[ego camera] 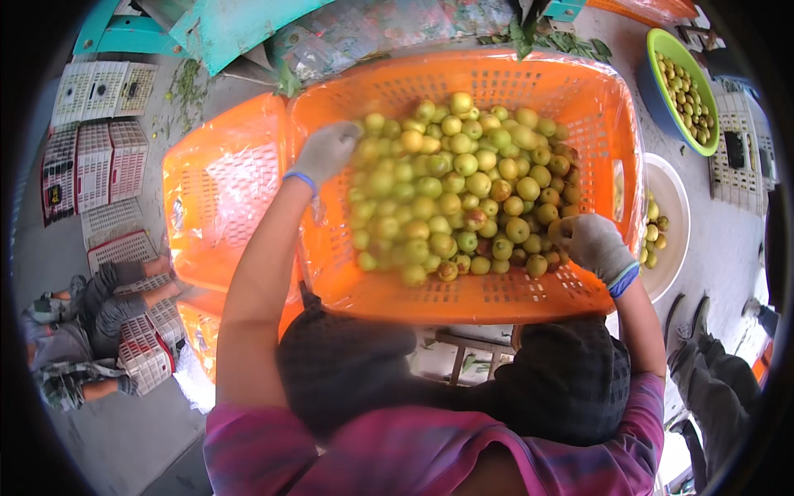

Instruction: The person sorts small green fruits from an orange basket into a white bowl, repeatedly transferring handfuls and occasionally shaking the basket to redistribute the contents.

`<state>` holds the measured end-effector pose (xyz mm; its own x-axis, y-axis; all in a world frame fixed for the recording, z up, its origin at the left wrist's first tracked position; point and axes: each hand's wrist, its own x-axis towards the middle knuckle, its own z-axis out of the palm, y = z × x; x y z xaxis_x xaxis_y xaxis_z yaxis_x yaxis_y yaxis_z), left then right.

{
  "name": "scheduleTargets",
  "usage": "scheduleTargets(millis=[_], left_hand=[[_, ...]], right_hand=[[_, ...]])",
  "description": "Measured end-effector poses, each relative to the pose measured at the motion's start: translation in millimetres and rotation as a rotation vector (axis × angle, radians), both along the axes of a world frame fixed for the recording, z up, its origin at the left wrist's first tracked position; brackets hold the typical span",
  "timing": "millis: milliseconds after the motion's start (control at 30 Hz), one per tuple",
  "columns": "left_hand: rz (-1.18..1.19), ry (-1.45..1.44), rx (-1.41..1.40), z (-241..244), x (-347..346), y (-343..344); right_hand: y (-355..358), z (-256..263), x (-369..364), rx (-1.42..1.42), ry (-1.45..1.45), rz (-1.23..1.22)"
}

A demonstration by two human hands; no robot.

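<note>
An orange perforated plastic basket (459, 307), lined with clear plastic film, stands before my knees. Round yellow-green fruits (477, 184), some with brown patches, are heaped in it; those on the left are blurred. My left hand (329, 152), in a pale knit glove with a blue cuff, is over the basket's left side at the edge of the heap. Its fingertips are hidden, so I cannot tell whether it holds anything. At the heap's right edge, my gloved right hand (595, 245) has its curled fingers on a yellow-green fruit (556, 232).
A second orange basket (214, 248) with film adjoins on the left. White crates (111, 164) stand farther left, near a seated person (87, 328). To the right are a white basin (673, 217) and a green tub (711, 139), both with fruit. Another person's legs (713, 384) are lower right.
</note>
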<state>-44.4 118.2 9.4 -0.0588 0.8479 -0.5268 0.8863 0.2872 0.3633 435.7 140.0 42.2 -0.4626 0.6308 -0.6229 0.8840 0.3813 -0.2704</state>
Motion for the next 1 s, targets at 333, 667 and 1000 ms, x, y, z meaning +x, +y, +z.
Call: scheduleTargets(millis=[333, 667, 1000], left_hand=[[-0.061, -0.084, 0.22, -24.7, 92.3, -66.4], [0.132, -0.273, -0.072, -44.0, 37.6, -53.3], [0.169, -0.496, 0.531, 56.2, 182.0, -20.6]], right_hand=[[114.2, -3.1, -77.9, 0.155, 0.083, 0.021], [105.7, -62.6, -169.0, 0.013, -0.003, 0.044], [8.8, 61.2, 18.2, -0.281, 1.253, -0.959]])
